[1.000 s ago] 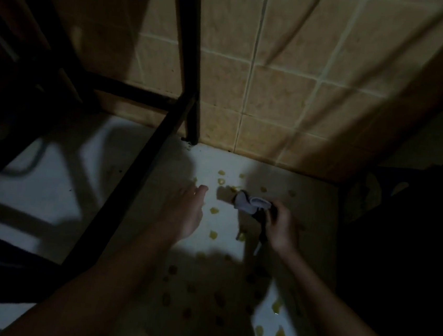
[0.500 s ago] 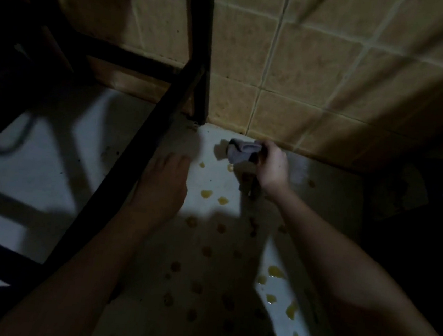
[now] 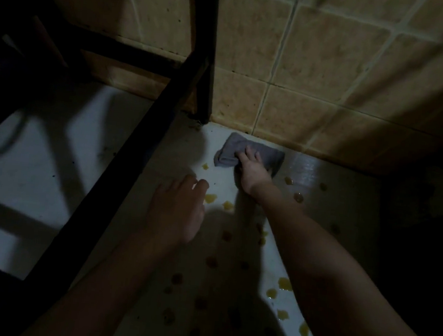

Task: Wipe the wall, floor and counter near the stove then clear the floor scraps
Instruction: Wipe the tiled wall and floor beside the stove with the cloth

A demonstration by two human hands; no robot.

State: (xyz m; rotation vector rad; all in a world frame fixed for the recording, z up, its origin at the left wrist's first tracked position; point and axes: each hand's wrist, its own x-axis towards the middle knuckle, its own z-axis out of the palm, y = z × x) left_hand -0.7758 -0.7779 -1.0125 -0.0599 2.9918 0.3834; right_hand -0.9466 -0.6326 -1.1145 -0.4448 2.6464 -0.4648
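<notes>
Right hand's (image 3: 253, 171) flat fingers (image 3: 250, 152) press cloth (image 3: 228, 153) at wall's (image 3: 320, 77) foot; left hand (image 3: 177, 212) spread beside frame (image 3: 114, 184)

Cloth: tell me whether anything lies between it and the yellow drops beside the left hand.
Nothing visible does. The right hand presses the cloth on the floor by the wall; only bare white floor separates it from the yellow drops. The left hand is beside them, off that path.
</notes>
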